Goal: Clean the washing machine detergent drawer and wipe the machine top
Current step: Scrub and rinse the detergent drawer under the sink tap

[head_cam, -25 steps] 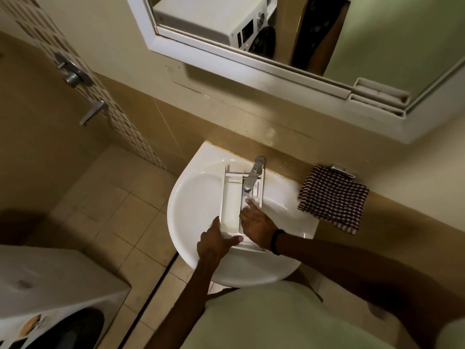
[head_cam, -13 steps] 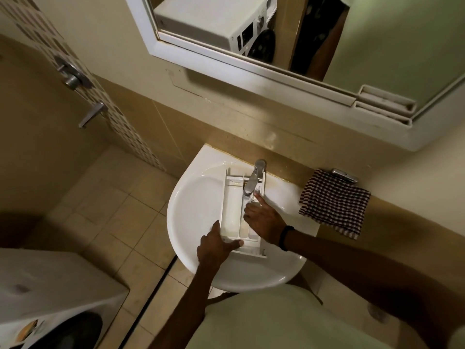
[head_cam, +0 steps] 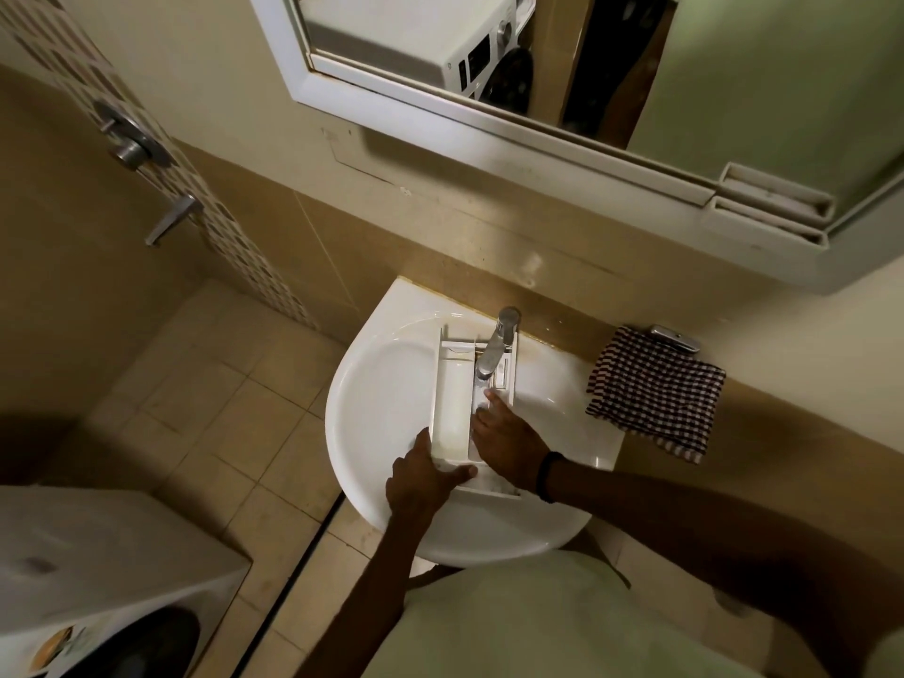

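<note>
Two hands on drawer (head_cam: 452, 408) in sink (head_cam: 372, 384), under tap (head_cam: 491, 352) for rinsing; left hand (head_cam: 420, 479) grips near end, steadying; right hand (head_cam: 506, 442), fingers straight, presses inside.

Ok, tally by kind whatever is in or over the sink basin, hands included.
Hands: 2, left hand and right hand
Detergent drawer: 1
Tap: 1
Wristband: 1
Total: 5
</note>
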A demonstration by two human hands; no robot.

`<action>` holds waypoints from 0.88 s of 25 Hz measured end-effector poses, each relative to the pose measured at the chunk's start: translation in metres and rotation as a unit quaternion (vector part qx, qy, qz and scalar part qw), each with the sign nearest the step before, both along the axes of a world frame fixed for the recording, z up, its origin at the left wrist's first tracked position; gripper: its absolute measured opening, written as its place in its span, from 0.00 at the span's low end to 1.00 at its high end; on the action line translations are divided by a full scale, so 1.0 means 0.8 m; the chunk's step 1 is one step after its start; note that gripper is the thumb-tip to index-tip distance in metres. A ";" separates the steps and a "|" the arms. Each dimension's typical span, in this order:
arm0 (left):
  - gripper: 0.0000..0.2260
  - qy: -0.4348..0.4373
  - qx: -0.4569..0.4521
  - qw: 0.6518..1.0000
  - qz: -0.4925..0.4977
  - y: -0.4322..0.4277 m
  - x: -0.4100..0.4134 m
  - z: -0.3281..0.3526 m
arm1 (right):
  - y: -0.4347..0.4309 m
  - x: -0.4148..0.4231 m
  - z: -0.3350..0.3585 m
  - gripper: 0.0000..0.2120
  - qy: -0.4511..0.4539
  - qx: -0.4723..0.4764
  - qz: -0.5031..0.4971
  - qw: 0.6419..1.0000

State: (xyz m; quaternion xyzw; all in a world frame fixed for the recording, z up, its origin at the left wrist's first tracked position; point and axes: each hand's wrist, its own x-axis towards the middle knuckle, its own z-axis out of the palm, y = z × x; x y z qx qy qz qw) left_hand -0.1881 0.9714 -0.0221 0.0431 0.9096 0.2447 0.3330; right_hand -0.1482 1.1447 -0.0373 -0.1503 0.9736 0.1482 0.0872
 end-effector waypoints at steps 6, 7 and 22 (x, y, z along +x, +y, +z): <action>0.45 0.009 -0.009 1.000 -0.003 0.001 0.001 0.004 | 0.003 0.001 0.046 0.19 -0.067 -0.281 -0.179 0.940; 0.45 0.012 -0.009 1.000 -0.002 0.001 0.002 0.004 | -0.013 0.000 0.055 0.23 -0.091 -0.388 -0.289 0.870; 0.33 -0.004 -0.013 1.000 -0.007 0.003 0.003 0.006 | -0.082 -0.054 0.053 0.45 -0.050 -0.556 -0.592 0.581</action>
